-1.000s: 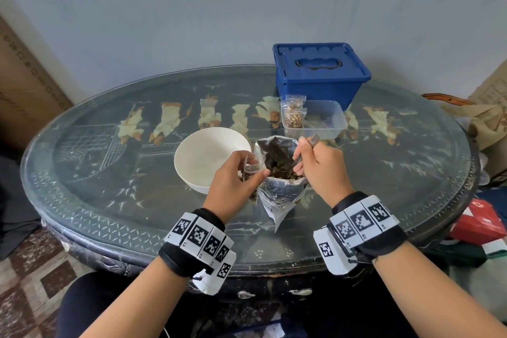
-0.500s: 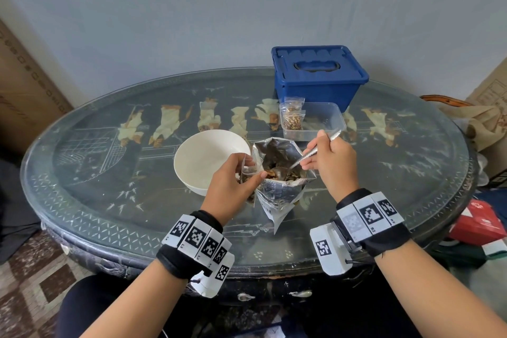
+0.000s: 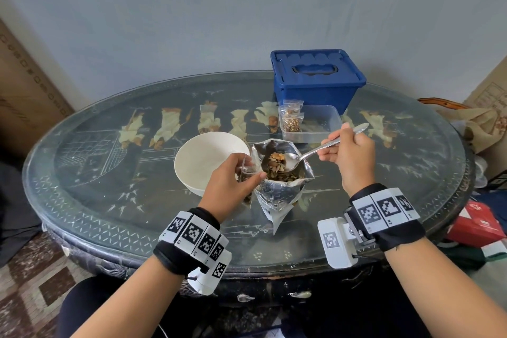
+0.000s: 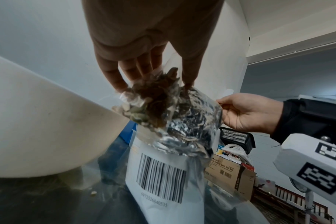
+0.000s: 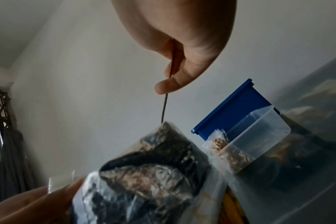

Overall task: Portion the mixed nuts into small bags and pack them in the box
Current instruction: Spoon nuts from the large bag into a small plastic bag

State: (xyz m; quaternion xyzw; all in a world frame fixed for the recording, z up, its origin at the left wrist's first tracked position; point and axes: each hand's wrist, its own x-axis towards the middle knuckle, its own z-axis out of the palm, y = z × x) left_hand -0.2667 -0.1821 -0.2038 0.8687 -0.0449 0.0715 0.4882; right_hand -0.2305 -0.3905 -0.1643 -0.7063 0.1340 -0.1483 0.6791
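Note:
A silver foil pouch [image 3: 282, 192] of mixed nuts stands open on the table before me. My left hand [image 3: 233, 181] pinches a small clear bag [image 4: 153, 100], partly filled with nuts, against the pouch's left edge. Above the pouch mouth, my right hand [image 3: 348, 153] grips a metal spoon [image 3: 310, 151] heaped with nuts. The spoon handle [image 5: 166, 104] runs down from my thumb in the right wrist view. Behind the pouch, a clear plastic box [image 3: 323, 123] holds one filled small bag [image 3: 291, 119]. A lidded blue box [image 3: 315, 77] stands behind it.
A white bowl [image 3: 203, 162] sits left of the pouch, close to my left hand. The oval glass-topped table [image 3: 109, 173] reaches the wall behind. Cardboard boxes [image 3: 24, 90] stand at the far left, and a red packet [image 3: 477, 222] and bags lie off the right edge.
My right hand has lifted the spoon out of the pouch, drawing back to the right; the spoon now holds a heap of nuts over the pouch mouth. My left hand stays put.

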